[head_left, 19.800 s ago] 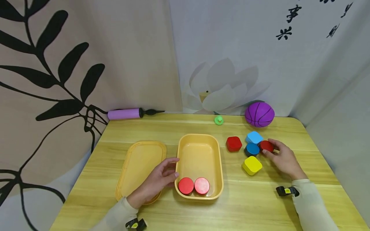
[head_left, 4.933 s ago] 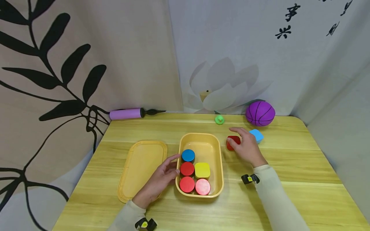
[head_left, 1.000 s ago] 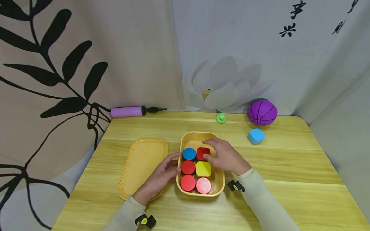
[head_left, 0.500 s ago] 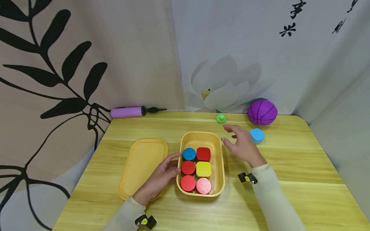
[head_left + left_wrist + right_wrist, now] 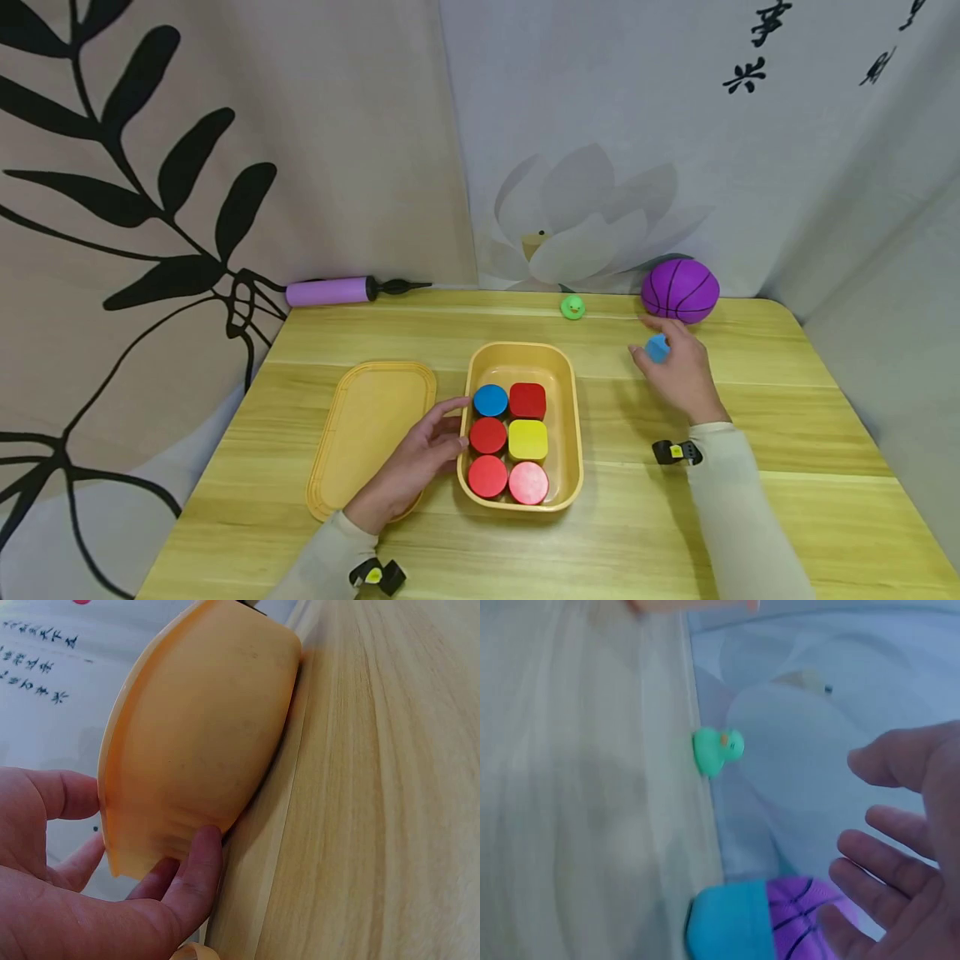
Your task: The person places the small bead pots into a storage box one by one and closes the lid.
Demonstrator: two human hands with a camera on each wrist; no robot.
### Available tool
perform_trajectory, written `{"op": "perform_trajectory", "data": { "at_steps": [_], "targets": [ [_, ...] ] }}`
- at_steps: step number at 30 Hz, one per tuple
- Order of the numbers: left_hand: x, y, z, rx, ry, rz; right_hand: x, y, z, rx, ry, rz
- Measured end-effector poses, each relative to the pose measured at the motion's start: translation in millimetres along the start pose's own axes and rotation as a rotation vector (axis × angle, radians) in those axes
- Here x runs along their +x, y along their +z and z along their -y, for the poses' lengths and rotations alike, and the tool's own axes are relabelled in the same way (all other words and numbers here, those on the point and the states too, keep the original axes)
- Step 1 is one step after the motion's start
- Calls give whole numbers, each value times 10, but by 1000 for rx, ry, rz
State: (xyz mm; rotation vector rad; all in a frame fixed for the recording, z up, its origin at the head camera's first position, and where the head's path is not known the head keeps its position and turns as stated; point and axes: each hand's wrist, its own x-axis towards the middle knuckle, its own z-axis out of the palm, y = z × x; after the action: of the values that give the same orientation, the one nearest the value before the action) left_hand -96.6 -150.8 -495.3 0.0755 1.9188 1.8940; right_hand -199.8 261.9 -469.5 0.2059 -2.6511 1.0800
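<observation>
My left hand (image 5: 416, 454) rests its fingertips against the left side of a yellow plastic box (image 5: 576, 433). In the left wrist view those fingers touch the box's outer wall (image 5: 202, 712). Inside lie a blue round block (image 5: 491, 401), a red square block (image 5: 528, 402), a yellow square block (image 5: 528, 440), two red round blocks (image 5: 488, 436) and a pink round block (image 5: 528, 483). Over at the right, my right hand (image 5: 686, 375) is spread around a light blue block (image 5: 657, 347) and partly covers it. The right wrist view shows the block (image 5: 731, 922) beyond the parted fingers.
A flat yellow lid (image 5: 371, 433) lies left of the box, partly under the left forearm. Along the back edge are a purple pump (image 5: 326, 292), a green toy duck (image 5: 573, 307) and a purple ball (image 5: 681, 290), close behind the light blue block. A curtain hangs behind the table.
Since the oldest frame, blue, yellow and red blocks have gone from the table into the box. The right hand let go of the red square block there, then moved right to the light blue one.
</observation>
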Motion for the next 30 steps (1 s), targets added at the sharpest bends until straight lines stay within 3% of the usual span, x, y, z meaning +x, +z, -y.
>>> {"op": "perform_trajectory", "data": {
  "at_steps": [11, 19, 30],
  "targets": [
    [-2, -1, -11, 7, -1, -2, -7, -73, -358, 48, 185, -65],
    [-1, -4, -5, 8, -1, -3, -12, -34, -516, -1, 238, -12],
    [-7, 4, -14, 17, -3, -6, -19, 11, -522, -1, 310, 54]
  ]
}}
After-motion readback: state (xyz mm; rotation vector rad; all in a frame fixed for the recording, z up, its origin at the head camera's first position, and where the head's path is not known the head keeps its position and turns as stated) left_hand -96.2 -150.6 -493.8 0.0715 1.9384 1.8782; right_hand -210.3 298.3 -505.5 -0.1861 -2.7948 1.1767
